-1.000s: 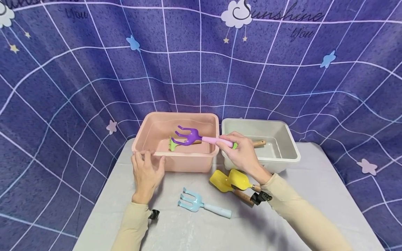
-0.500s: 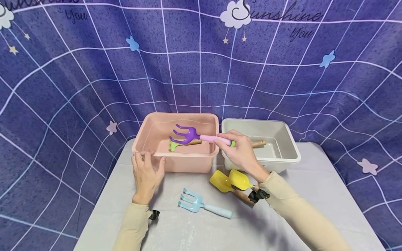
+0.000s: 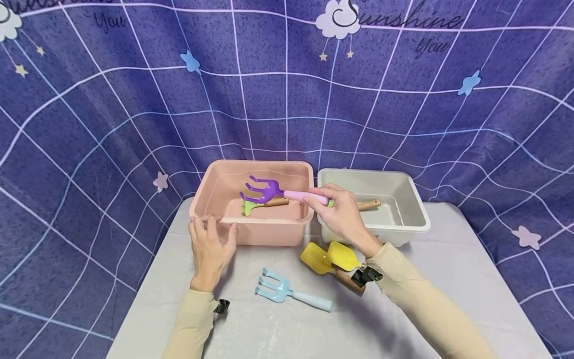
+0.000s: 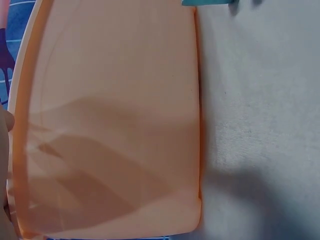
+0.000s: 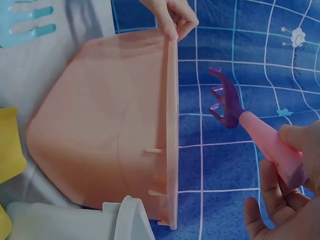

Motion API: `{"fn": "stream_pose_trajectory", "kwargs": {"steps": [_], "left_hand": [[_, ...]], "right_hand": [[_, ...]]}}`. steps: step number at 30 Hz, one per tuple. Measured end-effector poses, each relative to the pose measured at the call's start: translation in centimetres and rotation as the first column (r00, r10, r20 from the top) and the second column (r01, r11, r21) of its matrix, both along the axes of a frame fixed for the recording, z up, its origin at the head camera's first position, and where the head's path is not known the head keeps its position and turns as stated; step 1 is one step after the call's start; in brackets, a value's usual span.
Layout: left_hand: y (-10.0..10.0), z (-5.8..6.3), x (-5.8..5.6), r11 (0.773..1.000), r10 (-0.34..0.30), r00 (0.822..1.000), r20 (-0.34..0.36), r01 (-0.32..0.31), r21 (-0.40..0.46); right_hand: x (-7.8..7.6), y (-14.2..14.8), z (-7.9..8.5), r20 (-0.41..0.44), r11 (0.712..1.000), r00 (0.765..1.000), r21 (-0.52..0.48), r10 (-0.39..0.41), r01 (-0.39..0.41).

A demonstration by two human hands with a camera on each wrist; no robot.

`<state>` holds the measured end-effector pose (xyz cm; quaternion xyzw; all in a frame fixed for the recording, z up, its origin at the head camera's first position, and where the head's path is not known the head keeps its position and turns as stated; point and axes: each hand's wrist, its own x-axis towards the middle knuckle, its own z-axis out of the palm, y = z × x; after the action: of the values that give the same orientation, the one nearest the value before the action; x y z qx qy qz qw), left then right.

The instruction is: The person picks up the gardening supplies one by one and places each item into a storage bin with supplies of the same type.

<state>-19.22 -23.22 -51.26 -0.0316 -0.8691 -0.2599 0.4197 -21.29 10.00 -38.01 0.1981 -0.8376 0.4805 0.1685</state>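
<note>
My right hand (image 3: 344, 212) grips the pink handle of a hand rake (image 3: 269, 191) with a purple three-pronged head. The rake is over the pink tub (image 3: 264, 234), prongs pointing left; in the right wrist view it shows above the rim level. At the tub's front left corner my left hand (image 3: 210, 252) holds the rim, fingers hooked over it. Inside the tub lies a small green-headed tool (image 3: 248, 207) with a wooden handle, partly overlapped by the rake. The left wrist view is mostly filled by the tub's outer wall (image 4: 120, 100).
A light grey tub (image 3: 419, 228) stands to the right, with a wooden handle (image 3: 369, 205) inside. In front lie two yellow trowels (image 3: 316, 258), partly under my right forearm, and a light blue hand rake (image 3: 278, 289). A purple curtain (image 3: 269, 99) hangs behind.
My right hand has shifted slightly left with the purple hand rake, uncovering more of the green tool's wooden handle. The left hand has stayed on the rim.
</note>
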Motion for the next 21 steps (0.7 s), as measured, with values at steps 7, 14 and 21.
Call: {"fn": "stream_pose_trajectory", "kwargs": {"steps": [7, 14, 21], "left_hand": [[-0.2, 0.1, -0.1, 1.000, -0.005, 1.000, 0.005, 0.005, 0.009], [-0.1, 0.3, 0.0, 1.000, -0.003, 1.000, 0.025, 0.003, 0.000], [0.0, 0.3, 0.1, 1.000, -0.003, 0.999, 0.040, 0.003, -0.002]], "right_hand": [[-0.3, -0.5, 0.0, 0.018, 1.000, 1.000, -0.008, 0.008, -0.008], [-0.7, -0.8, -0.3, 0.022, 1.000, 1.000, 0.003, -0.002, 0.002], [-1.1, -1.0, -0.5, 0.042, 1.000, 0.999, 0.005, -0.001, 0.001]]}}
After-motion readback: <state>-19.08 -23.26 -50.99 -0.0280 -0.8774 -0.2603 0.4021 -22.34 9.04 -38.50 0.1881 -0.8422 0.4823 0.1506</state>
